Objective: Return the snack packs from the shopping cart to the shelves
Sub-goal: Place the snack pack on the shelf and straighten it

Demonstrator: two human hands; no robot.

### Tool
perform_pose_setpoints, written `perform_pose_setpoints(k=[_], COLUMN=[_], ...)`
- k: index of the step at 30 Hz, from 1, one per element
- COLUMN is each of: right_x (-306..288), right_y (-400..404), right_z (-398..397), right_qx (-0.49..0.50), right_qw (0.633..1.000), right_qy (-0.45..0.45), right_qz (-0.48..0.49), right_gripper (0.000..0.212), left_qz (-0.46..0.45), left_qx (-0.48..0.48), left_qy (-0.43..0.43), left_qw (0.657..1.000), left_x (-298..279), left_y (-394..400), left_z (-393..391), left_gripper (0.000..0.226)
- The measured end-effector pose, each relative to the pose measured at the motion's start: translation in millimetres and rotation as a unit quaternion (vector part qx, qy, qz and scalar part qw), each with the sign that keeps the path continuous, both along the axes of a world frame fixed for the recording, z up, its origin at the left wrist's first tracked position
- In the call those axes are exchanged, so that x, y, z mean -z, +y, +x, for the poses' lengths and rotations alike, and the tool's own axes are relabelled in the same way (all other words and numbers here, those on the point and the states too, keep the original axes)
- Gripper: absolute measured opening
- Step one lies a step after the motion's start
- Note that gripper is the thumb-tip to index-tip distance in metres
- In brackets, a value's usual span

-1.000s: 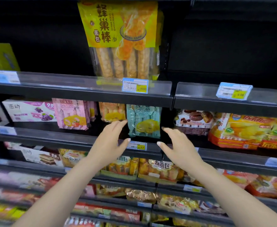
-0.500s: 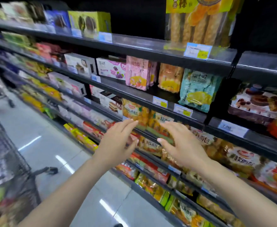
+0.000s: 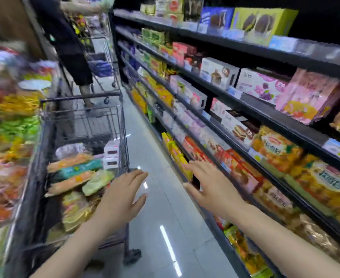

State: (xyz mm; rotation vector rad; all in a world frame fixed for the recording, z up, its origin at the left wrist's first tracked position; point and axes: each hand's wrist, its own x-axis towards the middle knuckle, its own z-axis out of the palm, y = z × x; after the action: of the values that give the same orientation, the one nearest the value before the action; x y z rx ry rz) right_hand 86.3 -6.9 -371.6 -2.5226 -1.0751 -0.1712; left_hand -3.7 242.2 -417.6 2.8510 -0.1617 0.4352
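Observation:
A wire shopping cart [image 3: 123, 137] stands at the left of the aisle. Inside it lie several snack packs [image 3: 74, 173]: orange, teal and pale green bags, plus small white boxes [image 3: 111, 155] against its right wall. My left hand [image 3: 123, 195] hovers open just right of the cart's near corner, holding nothing. My right hand [image 3: 211, 187] is open too, fingers spread, in front of the lower shelves [image 3: 275, 115] of stocked snacks on the right. Both hands are empty.
A person in dark clothes [image 3: 68, 47] stands further down the aisle behind a second cart [image 3: 103, 63]. A blurred display of bagged goods [image 3: 6, 137] fills the left edge. Grey tiled floor [image 3: 155, 207] runs between the cart and the shelves.
My view has swung left, away from the shelf with the teal pack and down the aisle. Both open hands came down from the shelf and now hang low by the cart.

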Motion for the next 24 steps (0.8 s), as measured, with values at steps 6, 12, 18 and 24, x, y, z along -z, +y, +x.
perform_pose_setpoints(k=[6,12,18,24], right_x=[18,40,57,82], right_y=[126,219,283,341], right_z=[6,15,52,127], right_qx=[-0.075,-0.128,-0.178,-0.195], right_qw=[0.997,0.991,0.979,0.972], right_qy=[0.023,0.035,0.061,0.073], right_qz=[-0.008,-0.033,-0.077,-0.105], right_gripper=[0.044,0.046,0.048,0.048], left_qz=[0.032,0.018,-0.005,-0.037], left_qx=[-0.105,-0.175,-0.229,-0.267], left_qy=[0.038,0.060,0.080,0.097], left_qw=[0.993,0.982,0.970,0.958], left_x=[14,24,38,58], left_y=[102,175,225,258], left_z=[-41,-59,-41,21], left_gripper=[0.055,0.053,0.059,0.059])
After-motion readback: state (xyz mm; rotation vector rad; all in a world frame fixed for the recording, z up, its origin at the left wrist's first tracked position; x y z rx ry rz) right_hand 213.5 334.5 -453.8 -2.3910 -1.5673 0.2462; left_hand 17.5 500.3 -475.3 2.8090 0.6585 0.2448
